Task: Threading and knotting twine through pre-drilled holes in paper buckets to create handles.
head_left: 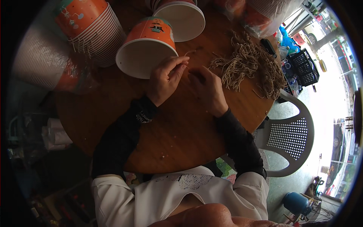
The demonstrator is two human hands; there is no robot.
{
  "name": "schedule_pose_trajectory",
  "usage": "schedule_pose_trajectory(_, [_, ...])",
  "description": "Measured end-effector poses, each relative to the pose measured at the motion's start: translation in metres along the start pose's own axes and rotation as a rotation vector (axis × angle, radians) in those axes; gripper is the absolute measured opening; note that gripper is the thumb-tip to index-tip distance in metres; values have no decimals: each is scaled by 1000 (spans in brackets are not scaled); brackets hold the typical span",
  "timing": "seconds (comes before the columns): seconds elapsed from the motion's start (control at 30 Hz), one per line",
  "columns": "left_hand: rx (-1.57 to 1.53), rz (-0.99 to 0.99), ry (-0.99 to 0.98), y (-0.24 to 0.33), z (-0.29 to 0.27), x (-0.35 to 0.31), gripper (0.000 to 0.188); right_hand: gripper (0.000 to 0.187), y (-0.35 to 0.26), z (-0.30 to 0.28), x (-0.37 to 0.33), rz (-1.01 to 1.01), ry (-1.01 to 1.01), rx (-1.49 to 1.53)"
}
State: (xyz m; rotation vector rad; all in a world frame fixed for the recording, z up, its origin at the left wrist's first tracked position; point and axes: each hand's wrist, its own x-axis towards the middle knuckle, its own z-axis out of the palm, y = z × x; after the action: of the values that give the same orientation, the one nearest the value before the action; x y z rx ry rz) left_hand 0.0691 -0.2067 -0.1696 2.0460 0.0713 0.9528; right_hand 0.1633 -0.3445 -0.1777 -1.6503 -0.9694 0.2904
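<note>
My left hand [165, 78] is closed in a pinch on a thin string [191, 52], a short piece of which shows past the fingertips. Just to its right, my right hand [210, 90] has its fingers curled inward; whatever lies between them is hidden. An orange paper bucket [155, 29] lies on its side beyond my left hand, its white opening turned toward me. Right of my hands a tangled heap of tan strings [251, 64] spreads over the round wooden table [174, 140].
Nested orange paper buckets [94, 34] stand at the far left, beside more in clear plastic [45, 62]. Another white-mouthed bucket [181, 20] and a wrapped stack [264, 17] are at the back. A grey chair [289, 138], black crates [304, 68] and a blue gas cylinder [297, 202] are on the right.
</note>
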Motion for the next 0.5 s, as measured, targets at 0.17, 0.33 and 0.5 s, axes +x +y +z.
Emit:
schedule_pose_trajectory(0.17, [94,87,-5,-10,8,3,18,11,-11,-11,-2,-66,60,-163])
schedule_pose_trajectory(0.33, [41,27,-169,-14,6,5,13,14,-4,-21,9,15,76,13])
schedule_pose_trajectory(0.5, [-458,-436,-128,-16,-2,4,14,15,-9,-28,12,100,126,220])
